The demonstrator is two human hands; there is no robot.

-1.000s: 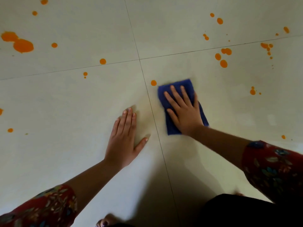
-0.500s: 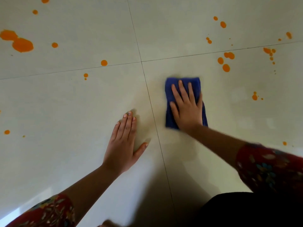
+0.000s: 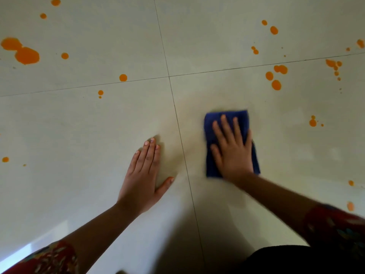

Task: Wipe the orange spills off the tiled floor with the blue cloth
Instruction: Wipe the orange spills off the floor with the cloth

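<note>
The right hand point(image 3: 232, 153) lies flat, fingers straight, pressing the folded blue cloth point(image 3: 210, 123) onto the floor point(image 3: 79, 125) right of centre. The left hand point(image 3: 142, 175), also flat and holding nothing, props on the tile left of the grout line point(image 3: 183, 147). Orange spills lie unwiped: a big blob point(image 3: 26, 55) upper left, a cluster point(image 3: 276, 78) upper right, drops point(image 3: 312, 122) at right. Likely risks: a loaded cloth smearing orange into streaks or the grout line, the flat palm sliding off the cloth, or the bracing hand slipping on wet tile.
</note>
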